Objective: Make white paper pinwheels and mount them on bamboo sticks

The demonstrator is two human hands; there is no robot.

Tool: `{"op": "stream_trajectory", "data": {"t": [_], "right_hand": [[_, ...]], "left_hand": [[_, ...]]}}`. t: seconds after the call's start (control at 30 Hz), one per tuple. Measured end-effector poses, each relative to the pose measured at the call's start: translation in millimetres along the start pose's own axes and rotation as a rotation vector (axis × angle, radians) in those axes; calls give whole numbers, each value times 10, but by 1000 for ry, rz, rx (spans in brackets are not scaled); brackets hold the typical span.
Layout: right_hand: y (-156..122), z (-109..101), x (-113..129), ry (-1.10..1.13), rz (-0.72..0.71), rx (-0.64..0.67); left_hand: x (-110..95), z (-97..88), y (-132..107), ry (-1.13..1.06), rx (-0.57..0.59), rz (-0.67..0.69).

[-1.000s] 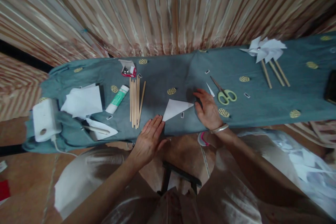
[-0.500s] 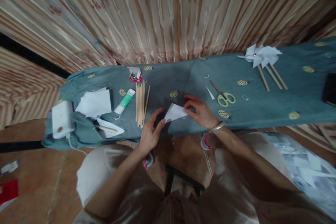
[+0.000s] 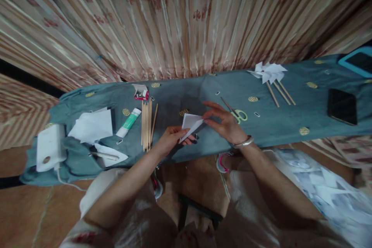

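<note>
Item one: folded white paper triangle (image 3: 189,124), held up just above the near edge of the long bench (image 3: 276,128) covered in teal cloth, about midway along. A second ago it lay flat there, the left hand resting on its lower corner and the right apart from its tip; it is now raised, with a crease showing and the flaps appearing partly opened.

Item two: bare left hand (image 3: 172,138), closed on the triangle's lower left corner, thumb above and fingers beneath.

Item three: bare right hand (image 3: 228,126), silver bangle at the wrist; thumb and index finger nearly together at the triangle's right tip, the others loosely spread. Whether they grip or only touch is unclear.

Bearing on the work: seemingly a change from pressing flat to handling the folds in the air, the left hand apparently steadying.

Surroundings: bundle of slim pale wooden sticks (image 3: 146,124), left of the left hand; green-handled metal scissors (image 3: 240,116), partly behind the right hand; white paper pinwheels on wooden sticks (image 3: 269,73), by the far edge towards the right end, none of these visibly disturbed.
</note>
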State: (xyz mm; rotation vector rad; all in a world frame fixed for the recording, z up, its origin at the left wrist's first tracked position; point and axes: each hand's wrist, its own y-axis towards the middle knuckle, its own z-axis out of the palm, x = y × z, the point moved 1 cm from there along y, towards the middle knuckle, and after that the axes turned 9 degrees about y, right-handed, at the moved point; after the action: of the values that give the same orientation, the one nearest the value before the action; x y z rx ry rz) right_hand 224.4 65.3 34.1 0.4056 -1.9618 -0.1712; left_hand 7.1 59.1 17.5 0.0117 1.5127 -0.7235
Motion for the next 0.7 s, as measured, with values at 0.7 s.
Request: {"op": "stream_trajectory", "data": {"t": [0.7], "right_hand": [[-86,-742,-283,-904,644,15]], "left_hand": [[-311,-316,99,-217,-414,145]]}}
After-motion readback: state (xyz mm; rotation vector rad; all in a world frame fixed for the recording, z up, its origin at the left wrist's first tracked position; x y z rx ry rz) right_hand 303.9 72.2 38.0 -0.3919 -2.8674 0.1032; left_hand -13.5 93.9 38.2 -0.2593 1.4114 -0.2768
